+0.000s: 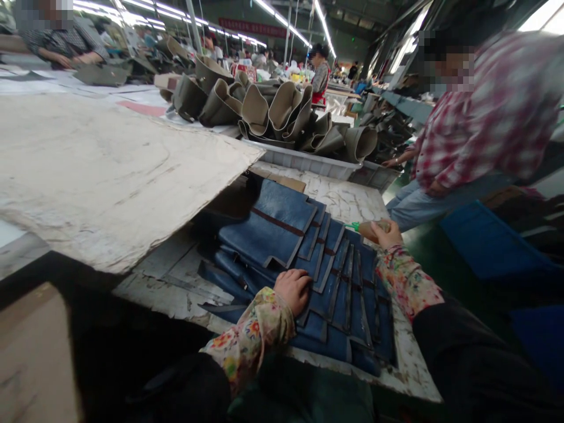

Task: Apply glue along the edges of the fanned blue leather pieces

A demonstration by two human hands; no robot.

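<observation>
Blue leather-like panels (275, 220) with dark edge strips lie overlapped like shingles on the worn board, some crossed by a brown strap. My left hand (293, 291) rests on them near the middle, its fingers bent and held together at a panel edge; the fingertips are partly hidden. At the right end of the row, my right hand (388, 234) is closed around a brownish tool (372, 230) with a green tip, held just over the panels. Its exact kind is unclear. Both forearms wear floral sleeve covers.
A large pale board (110, 176) juts over the left part of the work surface. Behind, a grey tray (308, 161) holds several curved olive-brown pieces (282, 108). A person in a checked shirt (480, 123) bends at the right, near a blue bin (489, 241).
</observation>
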